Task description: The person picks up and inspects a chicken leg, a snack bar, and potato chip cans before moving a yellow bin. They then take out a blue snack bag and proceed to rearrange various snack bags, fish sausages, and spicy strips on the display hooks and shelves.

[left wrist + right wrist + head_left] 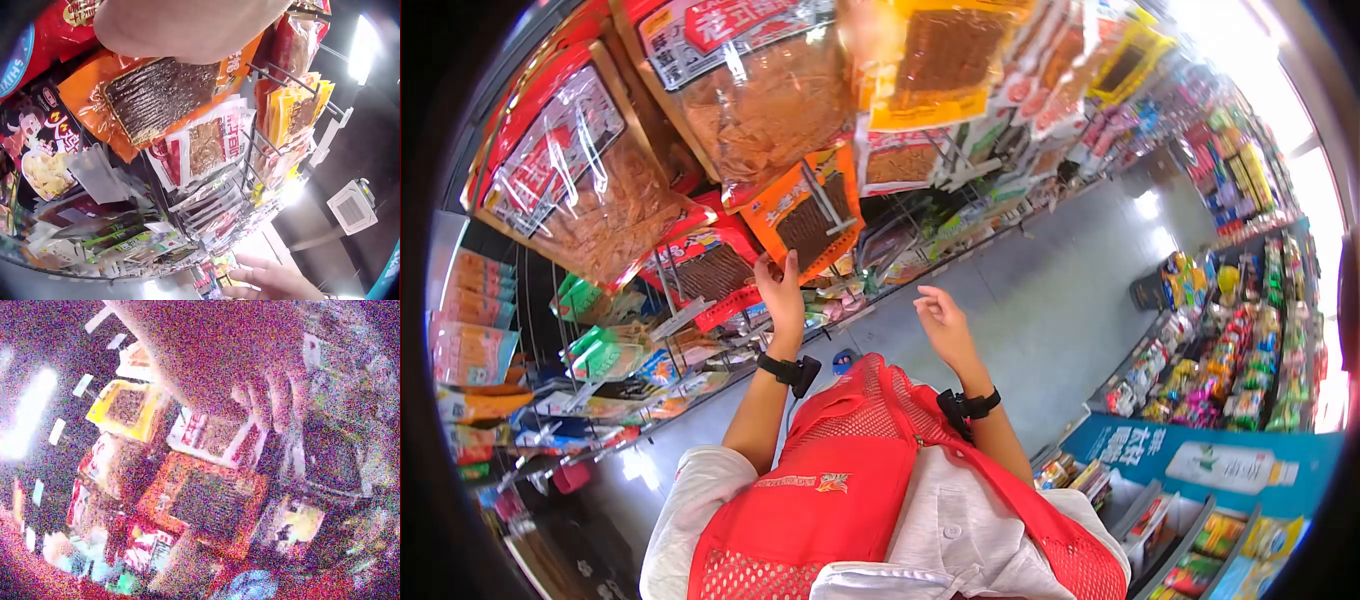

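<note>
An orange packet [808, 222] with a clear window onto dark brown, ridged food hangs on the rack, a clear price-tag holder across its front. My left hand [780, 300] is raised to its lower edge, thumb and fingertips pinching the border there. The left wrist view has the same orange packet [165, 94] below the near part of that hand, fingers out of sight. Over the aisle, my right hand [945, 325] holds nothing, its fingers loosely bent. Heavy noise blurs the right wrist view, where the right hand [225, 362] fills the top.
Large red packets [750, 110] hang above, and a yellow-orange packet [940, 60] beside them. Below is a red packet [705, 265] among hooks with tag holders. Across the aisle floor [1040, 290] stand shelves of snacks [1250, 360] and a blue panel [1130, 450].
</note>
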Demonstrator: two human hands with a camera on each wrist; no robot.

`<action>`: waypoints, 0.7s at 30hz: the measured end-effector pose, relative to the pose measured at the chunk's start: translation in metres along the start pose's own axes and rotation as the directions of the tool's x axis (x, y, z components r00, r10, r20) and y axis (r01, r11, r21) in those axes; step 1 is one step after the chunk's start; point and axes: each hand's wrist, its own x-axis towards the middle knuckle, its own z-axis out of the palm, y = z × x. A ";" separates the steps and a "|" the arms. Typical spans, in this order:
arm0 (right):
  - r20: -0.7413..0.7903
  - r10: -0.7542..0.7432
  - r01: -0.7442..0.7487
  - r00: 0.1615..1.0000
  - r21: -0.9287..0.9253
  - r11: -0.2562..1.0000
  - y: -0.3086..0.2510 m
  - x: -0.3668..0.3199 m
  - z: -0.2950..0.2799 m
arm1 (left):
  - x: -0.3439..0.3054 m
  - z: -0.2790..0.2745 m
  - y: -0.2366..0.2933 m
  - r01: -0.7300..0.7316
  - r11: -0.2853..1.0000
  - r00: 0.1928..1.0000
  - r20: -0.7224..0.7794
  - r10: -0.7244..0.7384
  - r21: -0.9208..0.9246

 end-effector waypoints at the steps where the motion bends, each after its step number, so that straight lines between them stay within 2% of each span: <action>1: 0.032 -0.042 0.042 0.999 -0.005 0.999 0.000 0.010 0.001 | 0.001 -0.001 0.000 -0.005 1.000 1.000 0.003 0.005 0.010; 3: 0.104 -0.056 0.056 0.993 0.000 0.998 -0.002 0.030 0.001 | 0.001 0.000 0.002 -0.014 0.999 1.000 0.005 0.014 0.029; 4: 0.141 -0.063 0.064 0.988 0.002 0.998 -0.004 0.041 0.000 | 0.000 0.001 0.006 0.043 0.999 0.999 0.019 -0.043 0.020; 7: 0.256 -0.069 0.064 0.964 0.029 0.998 -0.004 0.065 -0.007 | -0.004 0.011 0.015 0.015 0.994 0.998 -0.057 -0.021 -0.110; 8: 0.291 -0.087 0.080 0.953 0.034 0.996 0.000 0.074 -0.013 | -0.007 0.016 0.020 0.019 0.998 0.993 -0.113 -0.026 -0.060; 12: 0.399 -0.142 0.133 0.906 0.050 0.990 0.008 0.107 -0.044 | -0.010 0.033 0.015 0.026 0.995 0.951 -0.304 -0.053 -0.095; 15: 0.454 -0.160 0.142 0.877 0.073 0.987 0.017 0.128 -0.068 | -0.017 0.046 0.030 -0.023 0.987 0.900 -0.426 0.090 0.159; 16: 0.473 -0.153 0.139 0.868 0.065 0.988 0.017 0.134 -0.074 | -0.017 0.051 0.032 -0.029 0.993 0.888 -0.452 0.079 0.117; 19: 0.535 -0.148 0.114 0.832 0.097 0.989 0.022 0.153 -0.077 | -0.020 0.063 0.045 -0.060 0.982 0.829 -0.539 0.148 0.178; 20: 0.548 -0.167 0.131 0.820 0.105 0.986 0.024 0.157 -0.074 | -0.018 0.056 0.023 -0.083 0.954 0.826 -0.516 0.228 0.289; 21: 0.559 -0.181 0.143 0.809 0.112 0.983 0.024 0.158 -0.072 | -0.022 0.055 0.025 -0.057 0.970 0.850 -0.498 0.172 0.237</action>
